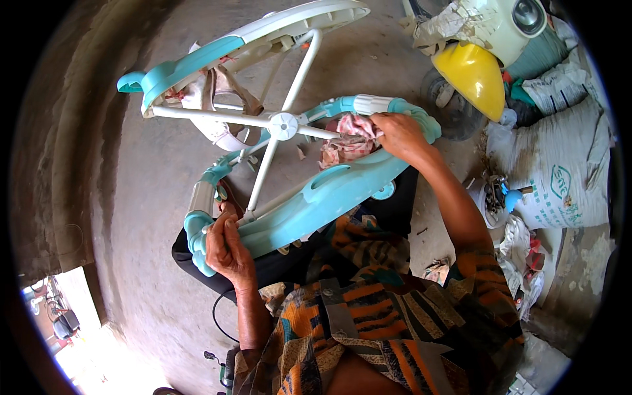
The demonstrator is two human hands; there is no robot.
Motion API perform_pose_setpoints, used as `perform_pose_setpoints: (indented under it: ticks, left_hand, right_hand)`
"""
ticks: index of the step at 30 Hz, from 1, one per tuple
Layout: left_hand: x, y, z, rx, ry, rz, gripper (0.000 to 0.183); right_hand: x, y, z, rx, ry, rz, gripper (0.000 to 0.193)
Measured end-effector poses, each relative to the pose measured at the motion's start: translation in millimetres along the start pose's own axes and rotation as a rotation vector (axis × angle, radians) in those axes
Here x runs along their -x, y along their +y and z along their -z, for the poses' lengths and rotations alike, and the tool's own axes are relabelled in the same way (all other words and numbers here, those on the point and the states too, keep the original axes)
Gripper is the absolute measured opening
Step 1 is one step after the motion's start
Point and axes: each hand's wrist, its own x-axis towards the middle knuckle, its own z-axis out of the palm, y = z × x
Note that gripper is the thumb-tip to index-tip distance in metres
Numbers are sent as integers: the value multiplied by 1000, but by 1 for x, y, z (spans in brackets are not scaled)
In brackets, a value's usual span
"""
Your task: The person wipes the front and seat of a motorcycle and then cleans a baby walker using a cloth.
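Observation:
A teal and white baby walker (309, 207) lies tilted across my lap, its white crossed tubes meeting at a round hub (284, 126). The upper ring (204, 56) stands away from me, with a stained fabric seat (209, 92) hanging from it. My left hand (228, 253) is closed round the near left corner of the teal base. At the right end of the base, my right hand (400, 137) grips a pink and white cloth (359, 126) against the frame. Its fingertips are partly hidden by the cloth.
To the right stand a white sack (559, 171), a yellow plastic piece (471, 76), a white shell with a dark lamp (520, 26) and a dark round basin (454, 108). Crumpled plastic bags (517, 253) lie below. A wall (59, 151) runs along the left of the concrete floor (141, 263).

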Motion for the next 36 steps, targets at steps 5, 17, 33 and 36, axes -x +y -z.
perform_pose_setpoints:
  ticks: [5, 17, 33, 36]
  left_hand:
    - [0, -2, -2, -16, -10, -28, 8]
    - [-2, -2, -2, -110, -31, -72, 9]
    - [-3, 3, -1, -138, -54, -100, 10]
    - [-3, 3, -3, -124, -34, -106, 9]
  right_hand:
    - [-35, -8, -23, -98, -57, 7, 20]
    - [-68, -51, -15, -480, -147, 131, 20]
    - [-4, 40, 10, -92, 13, 148, 17]
    - [3, 35, 26, 48, 189, 108, 18]
